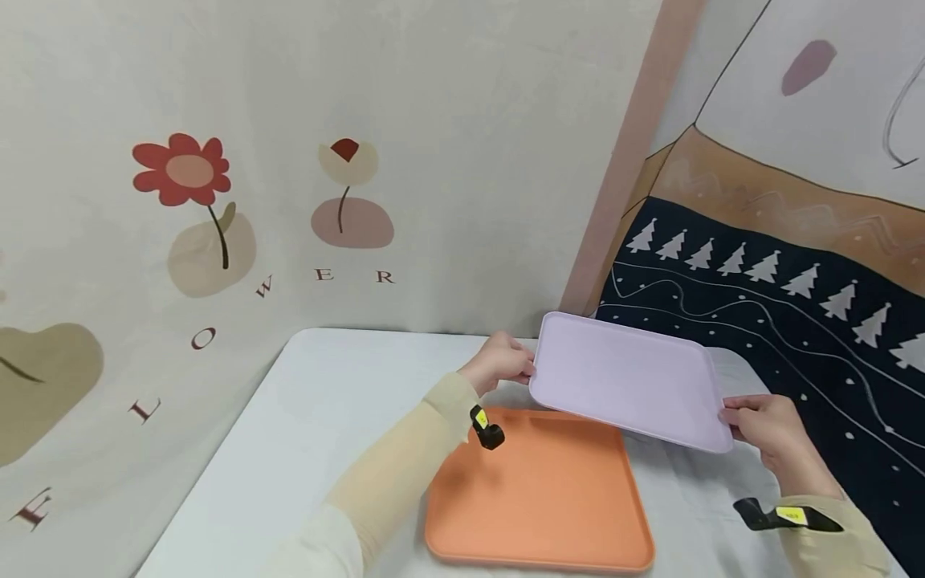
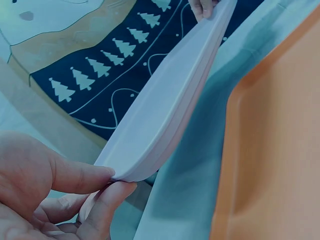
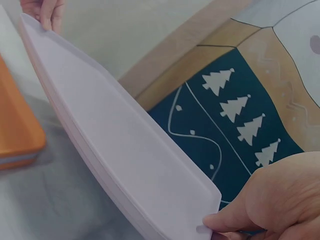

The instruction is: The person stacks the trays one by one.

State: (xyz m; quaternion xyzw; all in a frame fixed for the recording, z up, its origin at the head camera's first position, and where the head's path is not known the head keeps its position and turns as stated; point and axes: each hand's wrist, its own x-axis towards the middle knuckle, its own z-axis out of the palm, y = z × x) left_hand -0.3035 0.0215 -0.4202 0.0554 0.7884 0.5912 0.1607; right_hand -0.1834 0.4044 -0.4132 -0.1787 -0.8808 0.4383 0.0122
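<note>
A lavender rectangular tray [image 1: 629,377] is held up and tilted above the far right of the table. My left hand [image 1: 500,361] pinches its left end between thumb and fingers, as the left wrist view also shows at the tray corner [image 2: 132,162]. At the opposite end, my right hand [image 1: 769,429] grips the rim, its thumb [image 3: 220,220] lying on the tray's upper face. Parallel lines run along the lavender edge; I cannot tell whether it is more than one tray. Below and nearer lies an orange tray [image 1: 542,498], its far right edge partly overlapped in view.
The white-covered table [image 1: 325,401] reaches a pale wall cloth [image 1: 462,201] with printed flowers and letters. To the right hangs a dark cloth [image 1: 708,297] patterned with white trees. A pale layer shows beneath the orange rim [image 3: 22,150] in the right wrist view.
</note>
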